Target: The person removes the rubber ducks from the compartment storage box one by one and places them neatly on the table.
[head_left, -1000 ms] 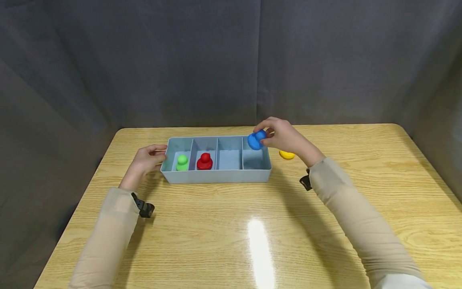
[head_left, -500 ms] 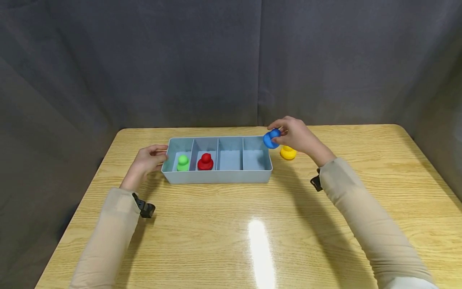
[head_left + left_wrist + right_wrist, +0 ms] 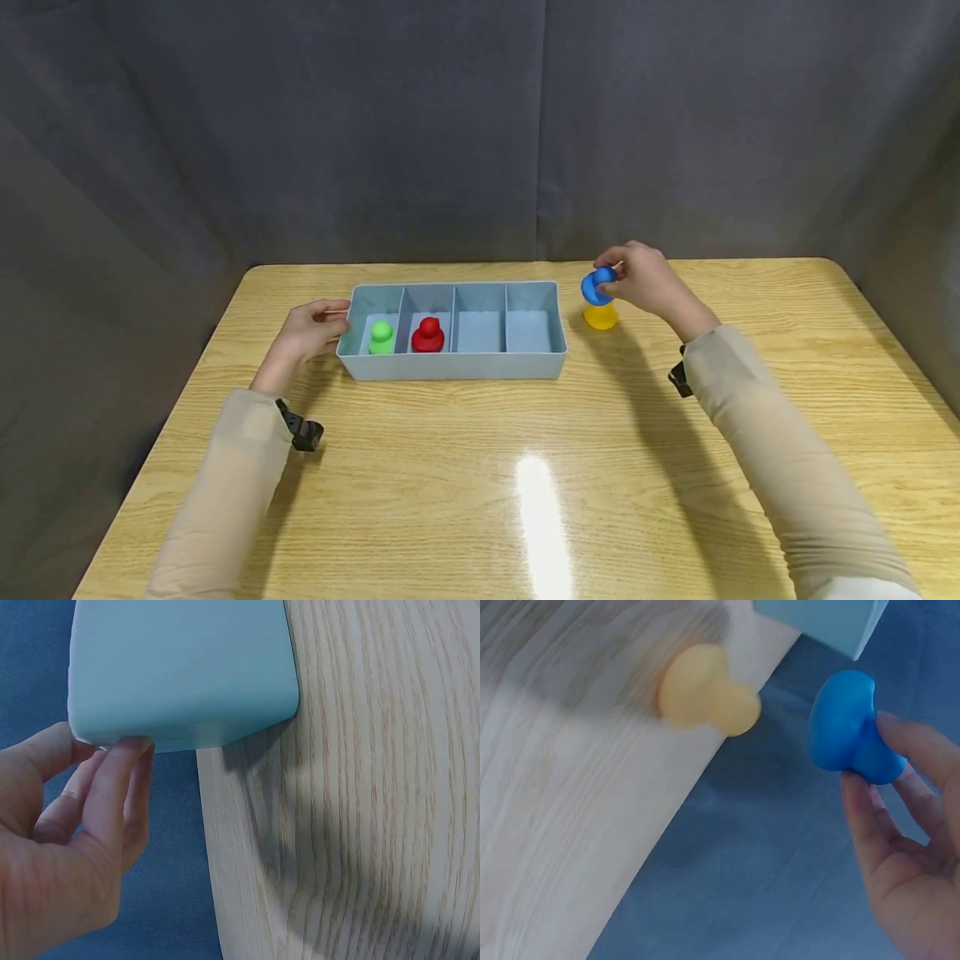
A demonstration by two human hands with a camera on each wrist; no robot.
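Rightward past the tray [image 3: 450,364], the right hand [image 3: 648,282] pinches the blue piece [image 3: 596,286] at its fingertips, seemingly above the yellow piece [image 3: 601,317].

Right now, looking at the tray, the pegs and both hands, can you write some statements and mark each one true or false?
1. The right hand holds the blue peg. True.
2. The yellow peg stands inside the tray. False: it stands on the table, right of the tray.
3. The green peg and the red peg are in neighbouring compartments. True.
4. All four compartments are filled. False: the two right ones hold nothing.
5. The left hand is lifted well away from the tray. False: its fingers touch the tray's left end.
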